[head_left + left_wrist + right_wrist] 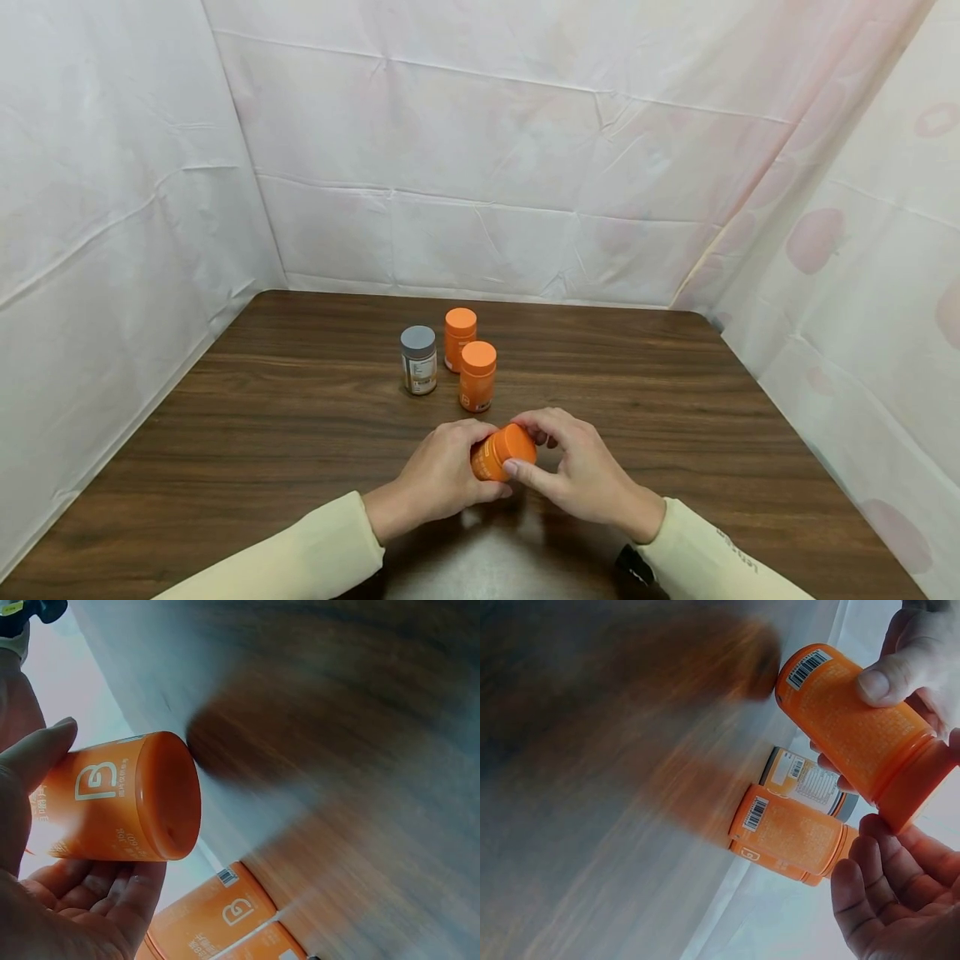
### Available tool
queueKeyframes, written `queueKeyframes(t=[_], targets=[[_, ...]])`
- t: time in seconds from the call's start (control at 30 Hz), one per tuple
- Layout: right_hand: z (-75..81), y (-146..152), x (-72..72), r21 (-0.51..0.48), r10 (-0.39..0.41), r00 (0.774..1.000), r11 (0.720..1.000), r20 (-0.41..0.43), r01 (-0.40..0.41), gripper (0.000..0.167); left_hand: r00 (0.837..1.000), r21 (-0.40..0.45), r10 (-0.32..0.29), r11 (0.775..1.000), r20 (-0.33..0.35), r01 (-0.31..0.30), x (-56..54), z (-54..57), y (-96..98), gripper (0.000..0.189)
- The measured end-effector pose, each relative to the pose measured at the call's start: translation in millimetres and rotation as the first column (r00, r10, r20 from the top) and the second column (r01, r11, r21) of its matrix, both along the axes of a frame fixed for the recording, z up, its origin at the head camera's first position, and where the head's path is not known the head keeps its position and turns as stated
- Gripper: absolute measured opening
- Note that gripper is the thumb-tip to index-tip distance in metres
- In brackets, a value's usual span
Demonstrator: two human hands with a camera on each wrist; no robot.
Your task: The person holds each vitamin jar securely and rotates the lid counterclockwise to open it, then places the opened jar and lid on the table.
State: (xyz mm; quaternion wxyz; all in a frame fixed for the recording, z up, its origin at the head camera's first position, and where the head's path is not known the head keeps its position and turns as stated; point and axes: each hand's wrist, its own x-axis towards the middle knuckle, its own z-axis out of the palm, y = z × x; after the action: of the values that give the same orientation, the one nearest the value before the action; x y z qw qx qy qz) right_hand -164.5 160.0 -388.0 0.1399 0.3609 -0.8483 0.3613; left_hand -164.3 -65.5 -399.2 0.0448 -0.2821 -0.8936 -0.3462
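My left hand (444, 473) grips the body of an orange supplement bottle (489, 461), thumb on one side and fingers on the other. The bottle is tilted, its lid turned toward my right hand (587, 477). Thumb and fingertips of that hand pinch the orange lid (519, 443) at its edge. In the left wrist view the bottle's base faces the camera, close over the table, with white print on its side. A barcode label (808, 670) shows near the base in the right wrist view.
Beyond my hands two orange bottles (477, 379) stand upright, one behind the other, next to a grey-lidded bottle (419, 360). All are on a dark wood table (315, 433). White sheets (480, 167) hang along its back and sides.
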Motion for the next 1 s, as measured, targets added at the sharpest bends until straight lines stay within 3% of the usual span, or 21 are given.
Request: queueKeyframes(t=[0.53, 1.0], targets=[[-0.6, 2.1, -1.6, -0.002, 0.014, 1.0, 1.0, 0.006, -0.014, 0.035, 0.997, 0.011, -0.023, 1.0, 0.077, 0.022, -3.1, -1.5, -1.4, 0.048], [2.3, 4.6, -2.5, 0.034, 0.033, 0.999, 0.999, -0.007, -0.033, 0.04, 0.997, 0.012, -0.03, 1.0, 0.066, 0.029, -1.4, -2.3, -0.7, 0.046]])
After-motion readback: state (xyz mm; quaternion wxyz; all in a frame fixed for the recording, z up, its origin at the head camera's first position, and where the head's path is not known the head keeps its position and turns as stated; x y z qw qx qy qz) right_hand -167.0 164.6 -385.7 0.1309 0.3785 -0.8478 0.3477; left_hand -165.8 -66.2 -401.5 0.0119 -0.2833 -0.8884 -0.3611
